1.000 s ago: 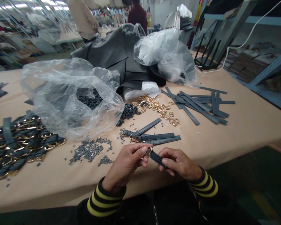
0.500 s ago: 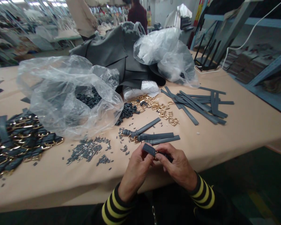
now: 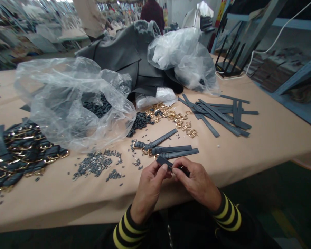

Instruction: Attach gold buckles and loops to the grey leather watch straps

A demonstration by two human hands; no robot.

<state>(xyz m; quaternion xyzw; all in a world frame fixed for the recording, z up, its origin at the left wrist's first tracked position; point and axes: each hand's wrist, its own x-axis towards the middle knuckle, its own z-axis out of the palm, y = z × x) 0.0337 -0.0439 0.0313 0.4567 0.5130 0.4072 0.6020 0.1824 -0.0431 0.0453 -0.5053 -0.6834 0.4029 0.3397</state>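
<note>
Near the front edge of the table, a dark grey leather strap (image 3: pixel 163 161) is held between both hands. My left hand (image 3: pixel 150 183) pinches its left part with the thumb on top. My right hand (image 3: pixel 195 180) grips the other part, its fingers closed at a small gold-coloured piece in the middle, mostly hidden. Just beyond the hands lie several straps with gold buckles (image 3: pixel 150 151). A heap of small dark pieces (image 3: pixel 93 166) is left of them. Loose gold buckles (image 3: pixel 180 119) are scattered farther back, beside a pile of dark loops (image 3: pixel 140 123).
Plain grey straps (image 3: pixel 217 116) lie at the right. A clear plastic bag (image 3: pixel 67 100) with dark loops inside stands at the left, near a pile of buckled straps (image 3: pixel 20 152). Dark sheets (image 3: pixel 119 48) and another bag (image 3: pixel 176 48) are at the back, by a router (image 3: pixel 229 67).
The left thumb has moved up onto the strap, and the strap now lies flatter between the hands. The right hand stays at the same spot. The view has shifted slightly.
</note>
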